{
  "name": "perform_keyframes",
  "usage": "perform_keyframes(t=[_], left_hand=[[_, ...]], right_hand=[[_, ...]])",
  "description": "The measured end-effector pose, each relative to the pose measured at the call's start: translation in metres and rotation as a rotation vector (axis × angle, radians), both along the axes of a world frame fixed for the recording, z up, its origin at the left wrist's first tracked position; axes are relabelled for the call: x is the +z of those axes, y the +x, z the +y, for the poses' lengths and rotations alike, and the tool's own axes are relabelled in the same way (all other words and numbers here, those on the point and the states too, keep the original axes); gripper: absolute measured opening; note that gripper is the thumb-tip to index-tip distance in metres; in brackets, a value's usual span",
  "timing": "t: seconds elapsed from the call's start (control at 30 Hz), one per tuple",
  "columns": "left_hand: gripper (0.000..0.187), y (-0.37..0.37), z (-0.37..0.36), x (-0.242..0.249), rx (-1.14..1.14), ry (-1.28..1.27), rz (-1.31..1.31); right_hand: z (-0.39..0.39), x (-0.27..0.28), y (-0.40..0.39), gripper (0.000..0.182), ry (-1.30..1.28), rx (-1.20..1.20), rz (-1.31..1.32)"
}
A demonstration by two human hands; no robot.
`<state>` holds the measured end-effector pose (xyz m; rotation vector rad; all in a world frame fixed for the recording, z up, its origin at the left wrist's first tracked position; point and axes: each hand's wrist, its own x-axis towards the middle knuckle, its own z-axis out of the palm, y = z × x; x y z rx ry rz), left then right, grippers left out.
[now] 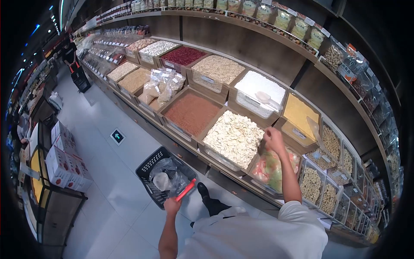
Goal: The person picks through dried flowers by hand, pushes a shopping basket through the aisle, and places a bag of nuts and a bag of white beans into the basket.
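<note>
My left hand [172, 205] grips the red handle [187, 190] of a black shopping basket [145, 182]. Inside the basket lie clear plastic bags [173, 179], one with something pale in it. Over the right edge of a bin of large white flakes [235, 138], my right hand [273, 139] has its fingers bent together and pointing down. Whether a flake is between those fingers is too small to make out. Under my right forearm is a bin of pink, green and white pieces [274, 168], partly hidden by the arm.
Bins of reddish-brown grain [192, 111], white grains with a scoop [258, 93] and yellow grain [301, 113] surround the flakes. Bagged goods [159, 86] sit on a bin. Packets [282, 19] line the upper shelf. Boxes [67, 166] stand left; a person [69, 54] is down the aisle.
</note>
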<state>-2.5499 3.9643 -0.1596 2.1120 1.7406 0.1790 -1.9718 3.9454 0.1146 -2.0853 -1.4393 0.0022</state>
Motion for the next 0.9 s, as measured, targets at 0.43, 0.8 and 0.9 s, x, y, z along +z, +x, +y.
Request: perform_keyframes(t=[0.43, 0.8, 0.9], left_hand=[[0.023, -0.015, 0.096, -0.008, 0.044, -0.045, -0.061], [0.016, -0.019, 0.125, -0.016, 0.103, -0.055, -0.097], [0.015, -0.019, 0.127, -0.01, 0.08, -0.059, -0.089]], right_hand=[[0.158, 0.006, 0.199, 0.031, -0.462, -0.389, -0.239], [0.122, 0.049, 0.145, 0.025, -0.066, -0.458, -0.327], [0.088, 0.029, 0.118, 0.025, 0.176, -0.382, -0.301]])
